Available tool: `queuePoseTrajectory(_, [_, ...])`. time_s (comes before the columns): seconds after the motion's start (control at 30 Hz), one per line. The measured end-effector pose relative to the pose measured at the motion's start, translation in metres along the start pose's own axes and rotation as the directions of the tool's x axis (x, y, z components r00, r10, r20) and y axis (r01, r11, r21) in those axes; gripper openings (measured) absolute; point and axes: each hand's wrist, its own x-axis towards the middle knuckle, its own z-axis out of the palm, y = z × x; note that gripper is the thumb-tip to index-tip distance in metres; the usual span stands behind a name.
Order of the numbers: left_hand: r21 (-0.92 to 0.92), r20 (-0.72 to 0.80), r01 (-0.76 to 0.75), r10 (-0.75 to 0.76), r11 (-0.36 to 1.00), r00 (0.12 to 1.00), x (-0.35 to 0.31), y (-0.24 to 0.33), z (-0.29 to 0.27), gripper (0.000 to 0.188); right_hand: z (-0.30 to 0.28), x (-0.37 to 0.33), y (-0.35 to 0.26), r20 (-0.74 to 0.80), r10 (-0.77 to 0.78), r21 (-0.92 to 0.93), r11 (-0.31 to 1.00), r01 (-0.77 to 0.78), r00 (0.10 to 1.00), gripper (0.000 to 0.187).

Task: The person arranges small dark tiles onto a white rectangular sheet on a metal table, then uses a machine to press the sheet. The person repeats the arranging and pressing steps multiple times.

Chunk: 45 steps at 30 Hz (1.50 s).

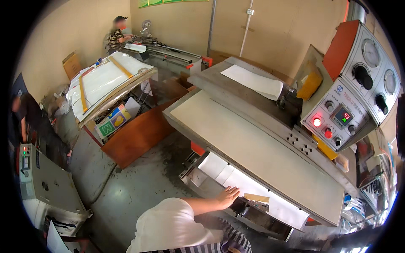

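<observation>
My left hand (228, 197) reaches out from a white sleeve (168, 223), palm down, fingers stretched and lying flat. It is at the near edge of a pulled-out lower tray (202, 184) of the big machine; whether it touches the metal edge or the paper is hard to tell. White sheets (223, 170) lie in this tray, under the machine's wide cream-coloured bed (253, 135). Just right of my fingers is a small tan strip (256, 197), with a dark metal clamp-like fitting (242, 209) below it. My right hand does not show.
A control box (337, 114) with gauges and knobs hangs at the right. White paper (253, 80) lies on the machine's top. Farther left stand a sheet-covered table (105, 80), a brown board (135, 141) and a grey cabinet (55, 185). Two people (117, 38) are at machines on the left.
</observation>
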Motion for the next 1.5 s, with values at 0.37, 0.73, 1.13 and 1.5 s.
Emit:
queuePoseTrajectory(0.37, [-0.164,-0.279,-0.053,0.006,0.985,0.96,0.13,-0.021,-0.057,0.068,0.024,-0.052,0.103,-0.041,0.294,0.079,0.954,-0.29,0.955,0.036])
queuePoseTrajectory(0.73, [0.011,-0.002,0.227,-0.227,0.974,0.974,0.332,-0.106,-0.041,0.083,0.077,-0.177,0.162,-0.18,0.701,0.277,0.71,-0.648,0.69,0.036])
queuePoseTrajectory(1.13, [0.078,0.12,0.228,-0.236,0.97,0.964,0.342,-0.097,-0.041,0.072,0.201,-0.304,0.147,-0.105,0.939,0.519,0.334,-0.787,0.329,0.036])
queuePoseTrajectory(1.5, [0.004,-0.181,0.105,-0.103,0.994,0.978,0.321,-0.113,-0.02,0.059,0.177,-0.309,0.141,-0.214,0.869,0.539,0.486,-0.688,0.446,0.03])
